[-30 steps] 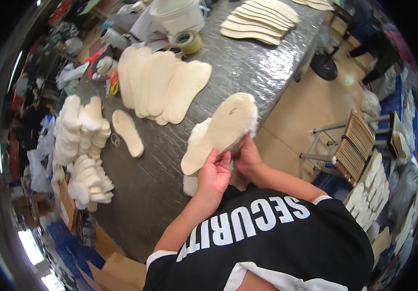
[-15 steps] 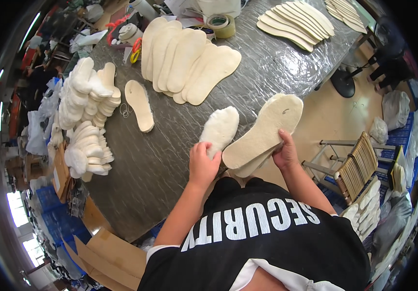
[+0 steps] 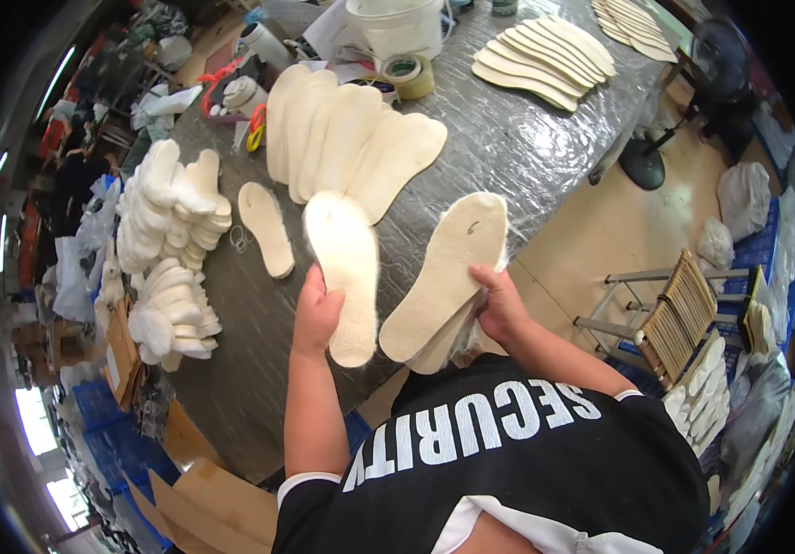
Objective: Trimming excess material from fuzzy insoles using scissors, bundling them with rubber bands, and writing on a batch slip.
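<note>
Closed on the left edge of a cream insole (image 3: pixel 346 277), my left hand (image 3: pixel 317 309) holds it up over the table, its flat side facing me and fluffy fibres along its rim. My right hand (image 3: pixel 501 303) grips several stacked insoles (image 3: pixel 448 277) by their right side, thumb on top; the uppermost bears a small dark mark near its toe. Beyond the left insole lies a fanned row of cream insoles (image 3: pixel 323 138). A single insole (image 3: pixel 266 229) rests to the left, near thin loose rings (image 3: pixel 239 240).
Fluffy insoles lie heaped (image 3: pixel 162 203) and in a second pile (image 3: pixel 174 314) along the left table edge. More fanned insoles (image 3: pixel 545 60) are at the far right. A white bucket (image 3: pixel 397 28) and tape roll (image 3: pixel 406 76) stand at the back. Beside the table is a woven-seat chair (image 3: pixel 679 319).
My left hand has lifted its insole, which showed the fluffy side before and now shows the flat side. My right hand has drawn its insoles a little leftward and down.
</note>
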`<action>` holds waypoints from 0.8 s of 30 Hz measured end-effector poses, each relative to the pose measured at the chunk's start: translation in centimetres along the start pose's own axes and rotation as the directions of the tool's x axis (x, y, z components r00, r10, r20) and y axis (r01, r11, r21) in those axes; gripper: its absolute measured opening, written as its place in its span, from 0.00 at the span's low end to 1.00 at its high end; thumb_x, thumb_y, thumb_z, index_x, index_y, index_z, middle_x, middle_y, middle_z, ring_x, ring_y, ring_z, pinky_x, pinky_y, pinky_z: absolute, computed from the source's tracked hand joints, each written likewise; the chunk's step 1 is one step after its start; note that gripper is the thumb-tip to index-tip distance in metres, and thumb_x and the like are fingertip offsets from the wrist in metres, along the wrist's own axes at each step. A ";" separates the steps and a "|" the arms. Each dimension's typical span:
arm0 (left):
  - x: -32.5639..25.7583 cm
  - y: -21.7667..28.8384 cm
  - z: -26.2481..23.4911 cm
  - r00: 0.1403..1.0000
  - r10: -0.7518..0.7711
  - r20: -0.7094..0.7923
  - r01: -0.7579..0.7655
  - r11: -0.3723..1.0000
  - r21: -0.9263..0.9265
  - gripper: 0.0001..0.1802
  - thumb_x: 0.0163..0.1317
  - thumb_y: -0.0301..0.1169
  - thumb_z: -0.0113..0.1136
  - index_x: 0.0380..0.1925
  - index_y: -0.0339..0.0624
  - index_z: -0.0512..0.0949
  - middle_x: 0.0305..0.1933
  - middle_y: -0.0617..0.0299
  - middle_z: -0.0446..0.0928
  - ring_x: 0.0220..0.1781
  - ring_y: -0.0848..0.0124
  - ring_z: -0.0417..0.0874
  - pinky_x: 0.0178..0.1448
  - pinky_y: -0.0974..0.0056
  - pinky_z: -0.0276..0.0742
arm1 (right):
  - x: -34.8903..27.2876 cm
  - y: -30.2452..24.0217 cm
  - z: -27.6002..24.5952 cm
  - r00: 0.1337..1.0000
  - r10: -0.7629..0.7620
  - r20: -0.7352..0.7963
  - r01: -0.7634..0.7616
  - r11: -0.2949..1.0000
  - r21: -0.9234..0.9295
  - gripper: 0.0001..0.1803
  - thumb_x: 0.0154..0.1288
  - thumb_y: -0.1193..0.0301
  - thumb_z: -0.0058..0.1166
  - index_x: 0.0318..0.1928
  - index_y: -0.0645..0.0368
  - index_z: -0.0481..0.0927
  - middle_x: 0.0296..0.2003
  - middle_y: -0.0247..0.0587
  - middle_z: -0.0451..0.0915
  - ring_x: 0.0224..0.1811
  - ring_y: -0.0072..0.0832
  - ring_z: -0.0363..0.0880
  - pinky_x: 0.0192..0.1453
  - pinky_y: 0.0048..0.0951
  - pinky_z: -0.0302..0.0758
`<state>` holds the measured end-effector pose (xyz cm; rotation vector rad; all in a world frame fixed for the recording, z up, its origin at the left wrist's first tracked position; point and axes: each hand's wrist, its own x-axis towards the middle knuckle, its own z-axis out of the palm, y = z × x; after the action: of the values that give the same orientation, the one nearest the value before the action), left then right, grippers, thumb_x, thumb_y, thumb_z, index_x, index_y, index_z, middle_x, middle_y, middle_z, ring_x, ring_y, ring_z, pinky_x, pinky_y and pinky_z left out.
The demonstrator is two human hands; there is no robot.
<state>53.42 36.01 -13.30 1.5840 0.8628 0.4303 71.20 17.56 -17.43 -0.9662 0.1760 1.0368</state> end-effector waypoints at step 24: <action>11.7 -9.3 -10.2 0.865 -0.030 -0.501 0.457 0.463 0.760 0.43 0.47 0.43 0.66 0.60 0.35 0.59 0.58 0.42 0.65 0.59 0.48 0.65 0.62 0.52 0.63 | 3.0 4.8 4.3 1.000 0.011 -0.029 -0.015 0.988 -0.155 0.38 0.54 0.73 0.60 0.61 0.59 0.52 0.55 0.45 0.66 0.57 0.36 0.66 0.61 0.40 0.65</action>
<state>51.21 51.53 -22.33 2.2681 1.8561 0.0800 67.73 23.46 -19.31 -1.1223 0.1259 1.0607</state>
